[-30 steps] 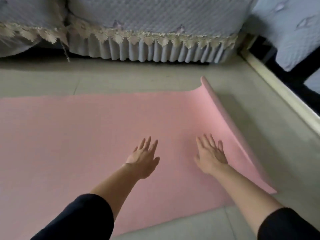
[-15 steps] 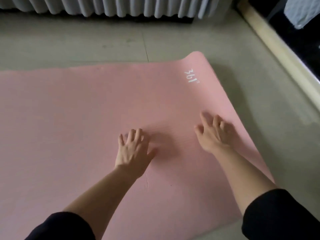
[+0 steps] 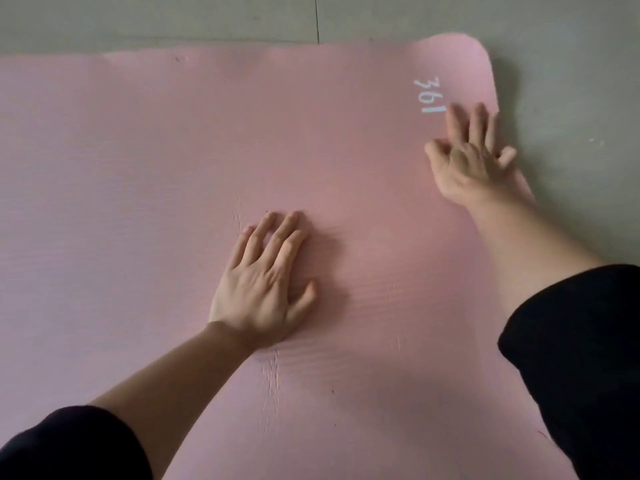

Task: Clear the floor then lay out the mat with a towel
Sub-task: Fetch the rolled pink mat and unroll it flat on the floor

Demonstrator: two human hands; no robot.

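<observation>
On ribbed pink foam mat [image 3: 138, 202], both hands flat: left hand [image 3: 263, 285], right hand [image 3: 467, 161].

The pink mat [image 3: 145, 188] looks like matt, finely ribbed foam; the grey floor [image 3: 571, 64] is smooth tile.

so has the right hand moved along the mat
Yes. The right hand has slid toward the mat's end edge, now just beside the white 361 print.

Mat [image 3: 138, 168] flat on floor [image 3: 571, 64]. Left hand [image 3: 263, 282] pressed on mat's middle. Right hand [image 3: 467, 161] near far right corner, just beside printed number [image 3: 429, 95].
</observation>
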